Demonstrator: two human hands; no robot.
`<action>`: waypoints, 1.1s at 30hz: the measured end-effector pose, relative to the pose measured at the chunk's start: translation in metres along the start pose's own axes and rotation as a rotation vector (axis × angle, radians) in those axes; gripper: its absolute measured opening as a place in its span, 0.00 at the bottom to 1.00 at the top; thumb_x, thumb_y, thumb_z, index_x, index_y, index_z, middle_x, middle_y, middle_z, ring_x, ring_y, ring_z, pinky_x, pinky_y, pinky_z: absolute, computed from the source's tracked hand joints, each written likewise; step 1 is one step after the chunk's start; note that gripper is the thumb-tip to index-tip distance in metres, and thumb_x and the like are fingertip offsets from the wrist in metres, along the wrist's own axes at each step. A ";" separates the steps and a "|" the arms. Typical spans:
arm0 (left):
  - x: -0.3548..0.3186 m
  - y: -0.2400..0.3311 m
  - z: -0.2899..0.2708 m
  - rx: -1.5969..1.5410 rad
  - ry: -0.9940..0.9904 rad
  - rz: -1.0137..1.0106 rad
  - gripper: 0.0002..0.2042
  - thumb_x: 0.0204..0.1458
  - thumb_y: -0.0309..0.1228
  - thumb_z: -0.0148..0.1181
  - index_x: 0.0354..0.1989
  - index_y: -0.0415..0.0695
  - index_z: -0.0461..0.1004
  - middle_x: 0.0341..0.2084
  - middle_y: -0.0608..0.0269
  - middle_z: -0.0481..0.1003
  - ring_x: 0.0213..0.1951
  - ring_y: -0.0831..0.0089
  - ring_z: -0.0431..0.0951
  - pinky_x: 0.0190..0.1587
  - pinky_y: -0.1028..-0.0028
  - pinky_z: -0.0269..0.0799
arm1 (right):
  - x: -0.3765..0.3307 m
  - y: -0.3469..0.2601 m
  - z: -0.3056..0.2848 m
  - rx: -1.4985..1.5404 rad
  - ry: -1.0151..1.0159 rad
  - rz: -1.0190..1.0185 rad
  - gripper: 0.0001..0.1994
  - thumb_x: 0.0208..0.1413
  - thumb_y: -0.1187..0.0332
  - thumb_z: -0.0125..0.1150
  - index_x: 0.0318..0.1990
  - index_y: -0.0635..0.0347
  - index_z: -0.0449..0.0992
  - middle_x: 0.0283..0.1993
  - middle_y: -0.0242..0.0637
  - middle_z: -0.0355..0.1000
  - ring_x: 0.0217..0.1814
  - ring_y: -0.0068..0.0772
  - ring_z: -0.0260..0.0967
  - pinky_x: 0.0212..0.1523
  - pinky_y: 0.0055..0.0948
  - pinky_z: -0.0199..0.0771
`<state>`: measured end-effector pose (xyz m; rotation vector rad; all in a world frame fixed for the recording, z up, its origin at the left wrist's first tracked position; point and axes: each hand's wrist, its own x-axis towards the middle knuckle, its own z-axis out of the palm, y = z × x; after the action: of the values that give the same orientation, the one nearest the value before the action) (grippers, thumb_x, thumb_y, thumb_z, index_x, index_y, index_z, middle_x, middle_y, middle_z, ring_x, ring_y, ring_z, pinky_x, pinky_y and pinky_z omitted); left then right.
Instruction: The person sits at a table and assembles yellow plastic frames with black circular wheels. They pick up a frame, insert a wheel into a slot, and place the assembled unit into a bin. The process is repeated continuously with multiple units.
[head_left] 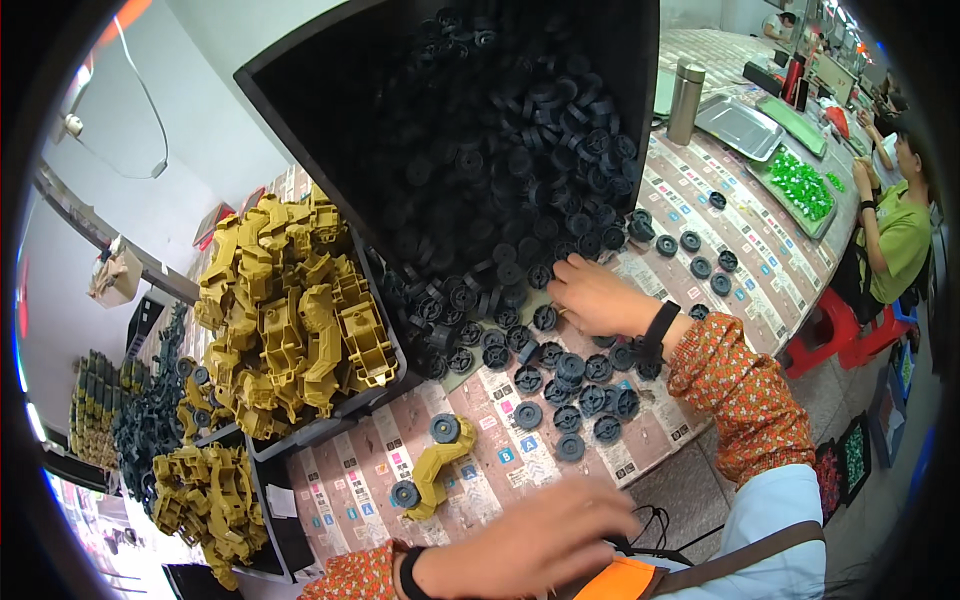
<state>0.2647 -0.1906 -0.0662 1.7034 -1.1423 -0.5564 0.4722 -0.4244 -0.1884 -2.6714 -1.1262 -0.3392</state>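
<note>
My right hand (pixel 600 300) reaches to the mouth of a tilted black bin (pixel 310 130), its fingers bent and close together among dark toy wheels (pixel 570 367). Whatever lies under its fingertips is hidden. Low in the picture, near my body, my left hand (pixel 530 540) is smeared by motion, and its grip does not show clearly. Beyond that hand, a mustard-yellow plastic toy body part (pixel 436 468) lies on the table with two dark wheels on it, one at each end. Loose wheels spread over the table between my hands.
Left of the bin, a dark crate (pixel 375 398) is heaped with yellow plastic parts (pixel 290 310); more yellow parts (pixel 205 500) fill a lower crate. At right stand a steel flask (pixel 685 100), metal tray (pixel 740 125) and tray of green pieces (pixel 800 188). A co-worker (pixel 900 230) sits beyond.
</note>
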 end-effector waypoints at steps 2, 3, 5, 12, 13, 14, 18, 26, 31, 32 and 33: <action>0.013 0.015 0.002 -0.240 -0.066 0.110 0.20 0.59 0.35 0.63 0.59 0.49 0.71 0.56 0.48 0.73 0.63 0.48 0.71 0.59 0.56 0.70 | -0.005 0.005 -0.007 0.032 -0.005 -0.039 0.10 0.45 0.72 0.67 0.36 0.59 0.77 0.41 0.39 0.70 0.50 0.47 0.68 0.49 0.42 0.72; 0.019 0.021 0.003 -0.338 -0.100 0.158 0.20 0.59 0.35 0.63 0.59 0.49 0.71 0.56 0.48 0.73 0.63 0.48 0.71 0.59 0.56 0.70 | -0.008 0.006 -0.011 0.090 0.048 -0.017 0.09 0.48 0.70 0.67 0.37 0.57 0.76 0.40 0.38 0.69 0.50 0.46 0.66 0.51 0.43 0.70; 0.023 0.031 0.011 -0.432 -0.120 0.179 0.20 0.59 0.35 0.63 0.59 0.49 0.71 0.56 0.48 0.73 0.63 0.49 0.71 0.59 0.56 0.70 | 0.004 -0.006 -0.019 0.268 0.151 0.044 0.08 0.51 0.70 0.67 0.36 0.58 0.75 0.39 0.39 0.69 0.46 0.46 0.68 0.48 0.42 0.71; 0.035 0.042 0.044 -0.569 -0.233 0.218 0.20 0.59 0.35 0.63 0.59 0.49 0.71 0.55 0.49 0.73 0.61 0.50 0.71 0.58 0.57 0.70 | -0.021 0.004 -0.019 0.950 0.576 0.489 0.06 0.63 0.76 0.59 0.45 0.58 0.73 0.36 0.32 0.74 0.32 0.25 0.73 0.31 0.25 0.74; 0.033 0.043 0.047 -0.580 -0.223 0.222 0.20 0.59 0.35 0.63 0.59 0.49 0.71 0.55 0.49 0.73 0.61 0.50 0.71 0.57 0.57 0.70 | -0.026 0.004 -0.031 1.065 0.537 0.548 0.09 0.63 0.77 0.57 0.49 0.57 0.73 0.36 0.32 0.74 0.31 0.21 0.72 0.31 0.22 0.74; 0.034 0.042 0.049 -0.591 -0.238 0.243 0.20 0.59 0.35 0.63 0.59 0.49 0.71 0.55 0.49 0.73 0.61 0.50 0.71 0.57 0.57 0.70 | -0.042 0.007 -0.052 1.157 0.514 0.625 0.13 0.64 0.78 0.56 0.54 0.56 0.73 0.35 0.31 0.75 0.31 0.17 0.71 0.30 0.19 0.75; 0.042 0.061 0.068 -0.586 -0.278 0.320 0.19 0.59 0.34 0.62 0.59 0.49 0.71 0.55 0.50 0.73 0.61 0.50 0.71 0.57 0.57 0.70 | -0.098 0.031 -0.083 1.122 0.625 0.794 0.13 0.66 0.76 0.54 0.56 0.62 0.74 0.35 0.33 0.75 0.29 0.17 0.71 0.28 0.20 0.77; 0.061 0.080 0.095 -0.558 -0.301 0.421 0.19 0.58 0.34 0.62 0.59 0.49 0.71 0.54 0.50 0.72 0.59 0.52 0.71 0.55 0.58 0.70 | -0.116 0.029 -0.120 1.056 0.512 0.969 0.07 0.63 0.76 0.56 0.47 0.67 0.75 0.35 0.34 0.75 0.29 0.20 0.74 0.28 0.21 0.80; 0.056 0.078 0.095 -0.541 -0.309 0.405 0.19 0.58 0.34 0.61 0.59 0.49 0.71 0.54 0.51 0.72 0.58 0.52 0.71 0.55 0.58 0.70 | -0.107 0.025 -0.128 1.061 0.451 0.946 0.06 0.61 0.78 0.55 0.44 0.66 0.73 0.36 0.37 0.74 0.29 0.24 0.76 0.28 0.24 0.84; 0.055 0.077 0.094 -0.535 -0.310 0.395 0.19 0.58 0.34 0.61 0.59 0.48 0.71 0.53 0.51 0.72 0.58 0.52 0.71 0.54 0.59 0.70 | -0.107 0.025 -0.126 1.064 0.438 0.938 0.06 0.60 0.78 0.56 0.44 0.66 0.73 0.36 0.37 0.74 0.29 0.24 0.76 0.28 0.25 0.84; 0.053 0.078 0.093 -0.531 -0.305 0.392 0.19 0.58 0.34 0.61 0.59 0.48 0.71 0.53 0.51 0.72 0.58 0.52 0.71 0.54 0.59 0.70 | -0.108 0.025 -0.123 1.088 0.438 0.943 0.06 0.59 0.79 0.56 0.44 0.67 0.73 0.35 0.37 0.74 0.29 0.25 0.76 0.27 0.26 0.84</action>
<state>0.1830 -0.2869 -0.0283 0.9322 -1.3530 -0.8005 0.4019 -0.5494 -0.1068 -1.7002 0.1689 -0.0638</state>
